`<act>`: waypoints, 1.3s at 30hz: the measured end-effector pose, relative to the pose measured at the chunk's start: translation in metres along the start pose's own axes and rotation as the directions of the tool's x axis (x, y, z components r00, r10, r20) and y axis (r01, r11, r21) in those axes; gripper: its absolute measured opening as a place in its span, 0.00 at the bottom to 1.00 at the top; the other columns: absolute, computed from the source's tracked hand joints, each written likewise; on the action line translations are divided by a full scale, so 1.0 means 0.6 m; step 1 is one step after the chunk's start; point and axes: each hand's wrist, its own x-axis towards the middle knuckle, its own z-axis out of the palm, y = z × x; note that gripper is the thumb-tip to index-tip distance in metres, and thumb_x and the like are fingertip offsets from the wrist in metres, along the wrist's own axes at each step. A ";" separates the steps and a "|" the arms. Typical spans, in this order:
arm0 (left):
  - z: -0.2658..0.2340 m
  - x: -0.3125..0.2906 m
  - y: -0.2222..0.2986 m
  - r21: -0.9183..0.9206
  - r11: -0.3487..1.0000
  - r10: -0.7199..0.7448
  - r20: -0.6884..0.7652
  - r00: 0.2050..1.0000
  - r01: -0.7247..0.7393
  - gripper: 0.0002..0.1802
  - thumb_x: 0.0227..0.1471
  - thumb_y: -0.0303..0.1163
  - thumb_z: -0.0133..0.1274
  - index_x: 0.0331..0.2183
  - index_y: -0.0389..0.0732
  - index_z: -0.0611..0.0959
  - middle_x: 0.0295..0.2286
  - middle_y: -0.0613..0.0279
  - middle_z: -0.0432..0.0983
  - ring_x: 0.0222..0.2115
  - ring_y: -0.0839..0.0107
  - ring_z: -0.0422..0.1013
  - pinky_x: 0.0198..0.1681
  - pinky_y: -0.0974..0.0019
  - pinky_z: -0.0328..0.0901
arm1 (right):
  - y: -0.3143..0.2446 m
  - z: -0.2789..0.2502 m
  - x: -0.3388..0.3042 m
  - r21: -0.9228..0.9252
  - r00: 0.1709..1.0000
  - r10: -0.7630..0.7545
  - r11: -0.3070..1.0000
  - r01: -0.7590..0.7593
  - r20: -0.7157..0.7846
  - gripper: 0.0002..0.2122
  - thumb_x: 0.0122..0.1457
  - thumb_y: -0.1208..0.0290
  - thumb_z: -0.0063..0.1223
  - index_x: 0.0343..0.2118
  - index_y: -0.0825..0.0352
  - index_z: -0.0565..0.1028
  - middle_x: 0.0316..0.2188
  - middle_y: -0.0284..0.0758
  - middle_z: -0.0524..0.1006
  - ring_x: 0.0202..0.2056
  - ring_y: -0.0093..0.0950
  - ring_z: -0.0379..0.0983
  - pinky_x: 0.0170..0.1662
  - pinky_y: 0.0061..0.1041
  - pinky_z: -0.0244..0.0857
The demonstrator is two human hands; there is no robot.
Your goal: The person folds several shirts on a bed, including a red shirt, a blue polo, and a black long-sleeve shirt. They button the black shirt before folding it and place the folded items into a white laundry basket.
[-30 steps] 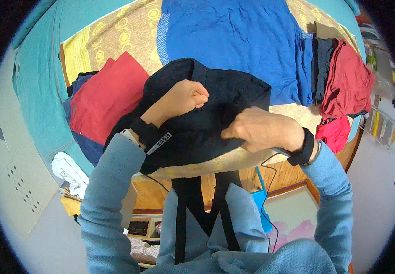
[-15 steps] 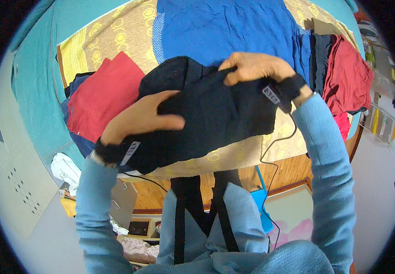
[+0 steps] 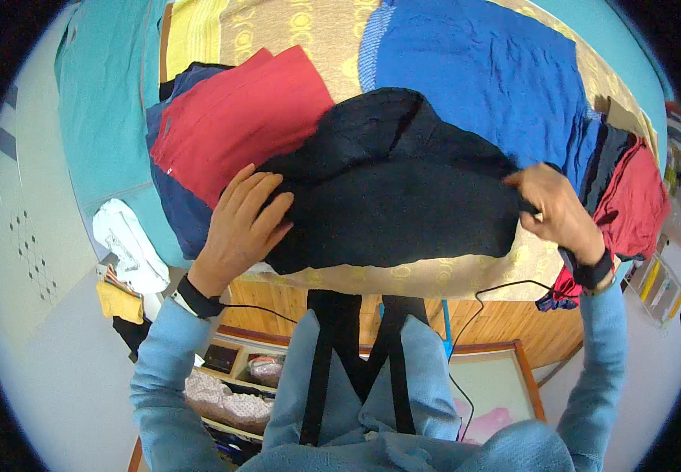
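**Dark garment spread on the bed**

On the bed's patterned cover (image 3: 317, 31), my left hand (image 3: 238, 228) lies flat, fingers spread, on the dark garment (image 3: 387, 197); my right hand (image 3: 557, 208) pinches its far edge. I judge it soft, light and floppy: best gripped at edges or corners. Red cloth (image 3: 238, 118) and blue cloth (image 3: 482, 71) lie beyond.

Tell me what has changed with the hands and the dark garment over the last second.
The dark garment, held bunched up before, now lies spread on the bed. The left hand has moved left and lies flat on its left edge; the right hand has swung out to pinch the right edge. The red cloth and blue cloth stayed put.
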 end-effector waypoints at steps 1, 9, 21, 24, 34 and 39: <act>-0.001 -0.009 -0.006 0.010 1.000 -0.015 0.005 1.000 0.015 0.24 0.36 0.26 0.61 0.41 0.41 0.75 0.39 0.55 0.70 0.44 0.56 0.67 0.57 0.52 0.58 | -0.011 0.001 -0.004 -0.041 0.999 -0.047 0.998 0.047 0.005 0.12 0.37 0.78 0.55 0.27 0.69 0.65 0.36 0.42 0.75 0.34 0.41 0.71 0.36 0.36 0.65; -0.033 -0.024 -0.018 -0.262 0.877 -0.326 0.290 0.900 0.402 0.32 0.29 0.18 0.62 0.43 0.39 0.75 0.33 0.53 0.68 0.37 0.54 0.67 0.42 0.57 0.64 | -0.018 0.013 -0.030 -0.225 0.993 -0.101 0.971 0.085 -0.058 0.13 0.38 0.78 0.57 0.28 0.68 0.66 0.36 0.39 0.75 0.30 0.36 0.73 0.30 0.31 0.68; -0.039 0.003 -0.004 -0.088 0.987 -0.111 0.223 0.969 0.133 0.51 0.28 0.48 0.70 0.56 0.42 0.69 0.55 0.48 0.60 0.54 0.53 0.59 0.57 0.57 0.55 | -0.034 0.029 -0.057 -0.325 0.958 -0.282 0.911 0.254 -0.042 0.12 0.41 0.75 0.53 0.30 0.65 0.63 0.41 0.43 0.72 0.36 0.38 0.70 0.41 0.36 0.66; -0.023 0.017 0.003 -0.486 0.815 -0.305 0.105 0.947 0.316 0.54 0.27 0.48 0.70 0.57 0.44 0.67 0.54 0.48 0.61 0.54 0.52 0.59 0.57 0.57 0.55 | -0.031 0.035 -0.059 -0.309 0.957 -0.283 0.918 0.249 -0.068 0.13 0.40 0.74 0.53 0.29 0.65 0.63 0.41 0.43 0.72 0.36 0.38 0.70 0.40 0.35 0.66; 0.009 0.037 -0.001 -0.079 0.986 -0.150 -0.032 0.988 0.147 0.28 0.37 0.32 0.66 0.43 0.40 0.75 0.43 0.52 0.69 0.45 0.53 0.66 0.48 0.58 0.62 | -0.027 0.040 -0.071 -0.297 0.963 -0.269 0.918 0.261 0.015 0.10 0.44 0.72 0.51 0.29 0.62 0.64 0.42 0.39 0.72 0.38 0.34 0.70 0.39 0.30 0.67; -0.003 0.008 0.001 -0.219 0.815 -0.553 -0.018 0.833 0.537 0.33 0.34 0.36 0.69 0.44 0.39 0.74 0.42 0.53 0.70 0.45 0.55 0.66 0.47 0.59 0.62 | -0.019 0.046 -0.080 -0.246 0.981 -0.195 0.951 0.189 -0.002 0.12 0.42 0.74 0.53 0.30 0.64 0.64 0.43 0.42 0.73 0.40 0.37 0.70 0.40 0.33 0.66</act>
